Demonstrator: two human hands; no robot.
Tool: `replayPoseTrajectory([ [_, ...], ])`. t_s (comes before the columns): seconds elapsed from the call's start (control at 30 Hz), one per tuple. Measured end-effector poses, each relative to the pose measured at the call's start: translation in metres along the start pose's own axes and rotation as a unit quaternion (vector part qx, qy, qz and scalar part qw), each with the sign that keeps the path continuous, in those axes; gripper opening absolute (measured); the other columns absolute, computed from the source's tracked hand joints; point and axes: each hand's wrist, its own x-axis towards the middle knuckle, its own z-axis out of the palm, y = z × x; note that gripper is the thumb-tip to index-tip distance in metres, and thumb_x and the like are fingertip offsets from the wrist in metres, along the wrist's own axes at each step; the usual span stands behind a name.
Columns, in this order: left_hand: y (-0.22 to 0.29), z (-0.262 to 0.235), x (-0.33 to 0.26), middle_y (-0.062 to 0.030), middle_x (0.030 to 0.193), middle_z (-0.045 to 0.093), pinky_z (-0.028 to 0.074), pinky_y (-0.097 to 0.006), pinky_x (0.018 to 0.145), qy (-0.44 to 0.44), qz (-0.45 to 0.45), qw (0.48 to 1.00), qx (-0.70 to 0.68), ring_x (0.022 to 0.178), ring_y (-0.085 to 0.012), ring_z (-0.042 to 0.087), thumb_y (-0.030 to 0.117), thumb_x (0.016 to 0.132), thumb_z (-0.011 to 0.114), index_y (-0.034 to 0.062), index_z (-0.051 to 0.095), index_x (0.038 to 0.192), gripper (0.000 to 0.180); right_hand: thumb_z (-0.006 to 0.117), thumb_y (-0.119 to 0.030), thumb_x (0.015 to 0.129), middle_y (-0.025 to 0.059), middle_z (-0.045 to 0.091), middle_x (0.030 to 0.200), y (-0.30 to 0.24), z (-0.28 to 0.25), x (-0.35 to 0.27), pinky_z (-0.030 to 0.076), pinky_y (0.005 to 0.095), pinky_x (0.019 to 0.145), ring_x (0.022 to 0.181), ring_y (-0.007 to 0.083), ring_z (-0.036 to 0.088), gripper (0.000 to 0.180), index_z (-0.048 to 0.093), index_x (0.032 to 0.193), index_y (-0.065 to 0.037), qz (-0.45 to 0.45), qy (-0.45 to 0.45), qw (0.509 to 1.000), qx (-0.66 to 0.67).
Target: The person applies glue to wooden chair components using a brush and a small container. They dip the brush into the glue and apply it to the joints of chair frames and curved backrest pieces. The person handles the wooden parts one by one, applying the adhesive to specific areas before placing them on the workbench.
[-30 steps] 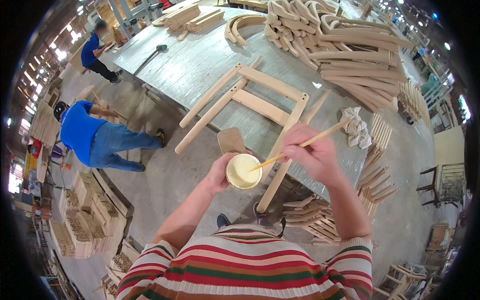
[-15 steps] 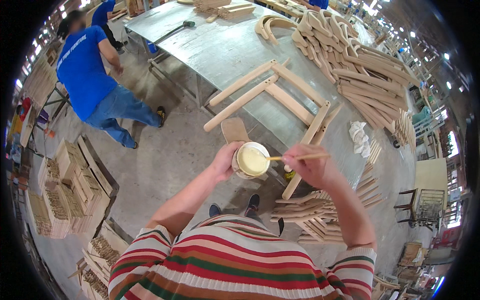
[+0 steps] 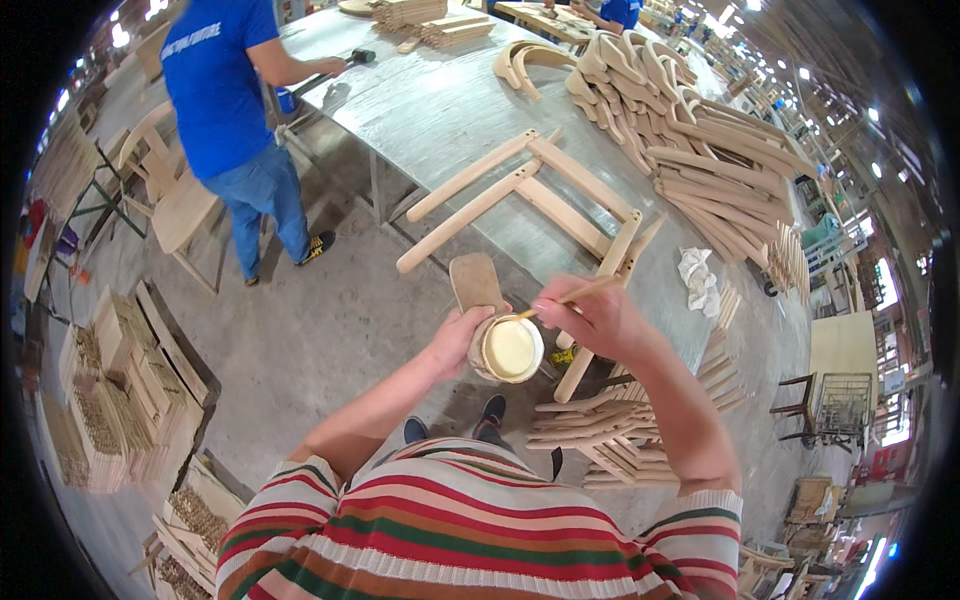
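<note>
Nearest the camera is the person's striped sweater (image 3: 470,540), with both bare forearms reaching forward from it. The left hand (image 3: 457,340) is wrapped around the side of a small round cup (image 3: 508,349) filled with pale cream-coloured glue, its fingers curled against the cup's wall and holding it up in front of the chest, over the concrete floor (image 3: 320,350). The right hand (image 3: 592,318) is just beside the cup on its right, fingers pressed together and pinching a thin wooden stick (image 3: 572,296), whose lower end slants down to the rim of the cup; whether the tip is in the glue cannot be told. A flat wooden piece (image 3: 476,282) lies just beyond the left hand. Below the right forearm a pile of wooden slats (image 3: 610,430) lies on the floor. Further off stands a grey metal-topped workbench (image 3: 440,110), on which a partly assembled chair frame (image 3: 540,195) of pale wood lies flat, with a crumpled white rag (image 3: 697,278) to its right and a heap of curved chair parts (image 3: 690,130) beyond. At the far left of the bench stands another person in a blue shirt (image 3: 222,80) holding a hammer (image 3: 345,62) on the benchtop.
</note>
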Motion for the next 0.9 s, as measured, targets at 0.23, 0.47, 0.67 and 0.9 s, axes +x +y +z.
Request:
replayPoseTrajectory([
  [0.23, -0.009, -0.004, 0.004, -0.0117, 0.100, 0.062, 0.049, -0.031, 0.080, -0.002, 0.025, 0.999, -0.048, 0.090, -0.0189, 0.062, 0.021, 0.090, 0.043, -0.0025, 0.054, 0.109, 0.032, 0.058, -0.012, 0.087, 0.0079, 0.059, 0.066, -0.009, 0.019, -0.015, 0.045, 0.0301, 0.054, 0.059, 0.0199, 0.057, 0.011, 0.060, 0.080, -0.002, -0.013, 0.006, 1.000, 0.021],
  [0.47, 0.001, -0.014, 0.005, -0.0128, 0.100, 0.062, 0.050, -0.033, 0.079, -0.001, 0.046, 0.995, -0.087, 0.089, -0.0203, 0.062, 0.023, 0.090, 0.043, -0.0026, 0.052, 0.111, 0.034, 0.061, -0.009, 0.082, 0.0113, 0.059, 0.072, -0.018, 0.022, -0.016, 0.047, 0.0327, 0.056, 0.064, 0.0268, 0.060, 0.008, 0.058, 0.083, -0.001, 0.004, 0.022, 0.999, 0.026],
  [0.67, 0.010, -0.018, 0.007, -0.0113, 0.100, 0.061, 0.048, -0.031, 0.081, 0.011, 0.041, 0.995, -0.096, 0.092, -0.0191, 0.060, 0.022, 0.090, 0.043, -0.0015, 0.053, 0.110, 0.032, 0.059, -0.010, 0.086, 0.0093, 0.058, 0.065, -0.018, 0.027, -0.015, 0.046, 0.0293, 0.053, 0.057, 0.0203, 0.058, 0.011, 0.058, 0.082, 0.000, 0.076, 0.058, 0.994, 0.053],
  [0.9, 0.010, -0.033, 0.000, -0.0127, 0.102, 0.062, 0.048, -0.032, 0.083, 0.009, 0.042, 0.990, -0.134, 0.094, -0.0202, 0.060, 0.020, 0.089, 0.045, -0.0026, 0.055, 0.109, 0.032, 0.056, -0.012, 0.088, 0.0082, 0.056, 0.062, -0.022, 0.040, -0.003, 0.043, 0.0293, 0.050, 0.052, 0.0172, 0.055, 0.016, 0.058, 0.080, 0.002, 0.073, 0.076, 0.990, 0.096],
])
